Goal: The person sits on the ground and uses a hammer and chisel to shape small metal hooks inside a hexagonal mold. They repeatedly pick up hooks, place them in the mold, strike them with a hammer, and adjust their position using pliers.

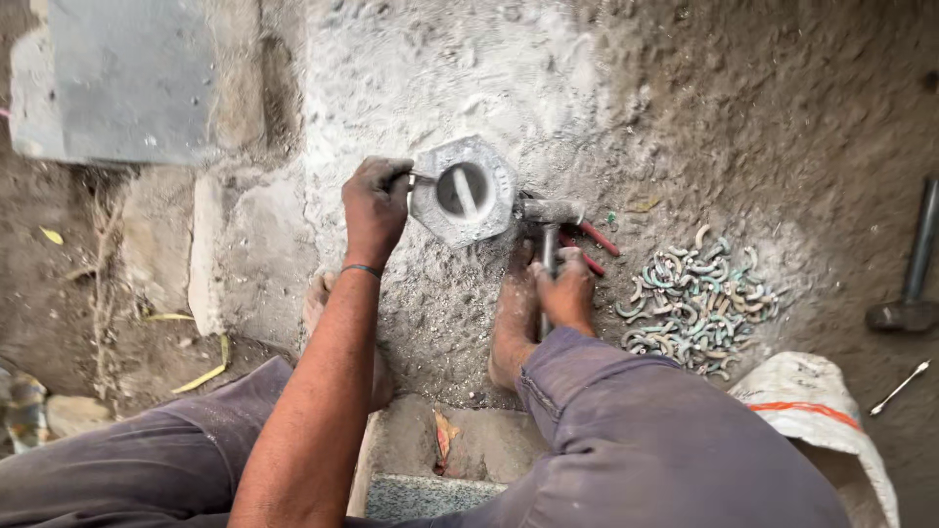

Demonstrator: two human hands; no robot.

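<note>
Currently, my read:
left hand: closed on thin rod at block
right hand: gripping hammer
risk: hammer glances, hits fingers

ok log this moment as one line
left hand: pinching a thin metal piece at hexagonal metal block | right hand: gripping hammer beside block | curved scrap pile on ground at right

Hexagonal block: dull grey.
Pliers: red handles.
Curved pieces: greenish-grey.
Sack: white, orange stripe.
Trousers: dusty purple-grey.
</note>
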